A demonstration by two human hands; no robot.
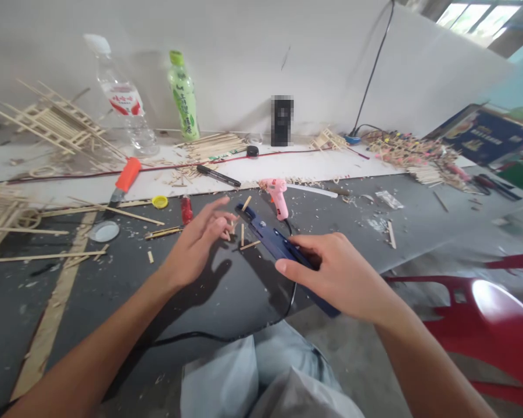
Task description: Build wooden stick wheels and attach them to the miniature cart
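My right hand [331,273] is wrapped round a long dark blue hand tool [274,241], held slantwise over the dark table. A short pale wooden stick [246,203] shows at the tool's far end. To the left, my left hand [207,229] hovers with its fingers loosely apart. Small pale stick pieces show right by its fingertips; whether they are touched is unclear. Between the left hand and the tool, a short stick [243,234] and another short stick [250,245] are visible. A pink glue gun [279,197] lies just beyond the tool.
Stick frames [63,125] and a clear bottle [126,107] stand back left, near a green bottle [184,96]. An orange-handled scraper [128,174], a black marker [218,175] and a stick bundle [213,145] lie ahead. A black cord [192,335] crosses the front; a red chair [483,325] stands right.
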